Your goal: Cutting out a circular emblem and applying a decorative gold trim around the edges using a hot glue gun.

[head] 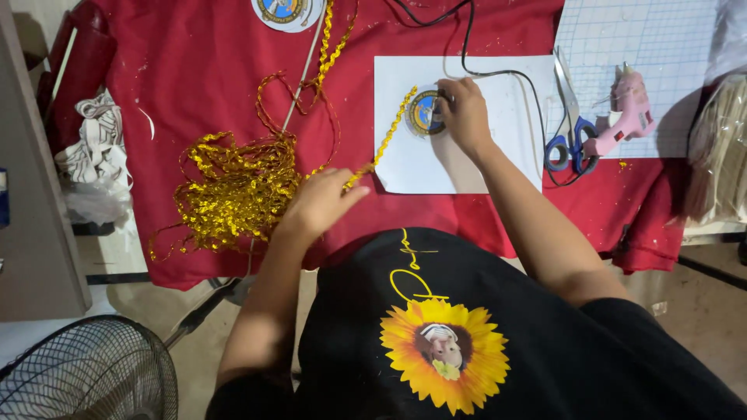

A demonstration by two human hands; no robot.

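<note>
A round printed badge (pixel 424 114) lies on a white paper sheet (pixel 420 167) over a red cloth (pixel 202 70). My right hand (pixel 464 115) presses its fingertips on the badge's right edge. My left hand (pixel 320 200) pinches a strip of gold ribbon trim (pixel 389 136) that runs up and right to the badge's top rim. The trim trails back into a loose tangled heap of gold trim (pixel 233 190) on the cloth, left of my left hand.
A pink glue gun (pixel 627 113) and blue-handled scissors (pixel 568 128) lie right of the paper, with a black cord (pixel 467 47) looping above. A second round badge (pixel 286 12) sits at the top edge. A fan (pixel 85 373) stands on the floor at lower left.
</note>
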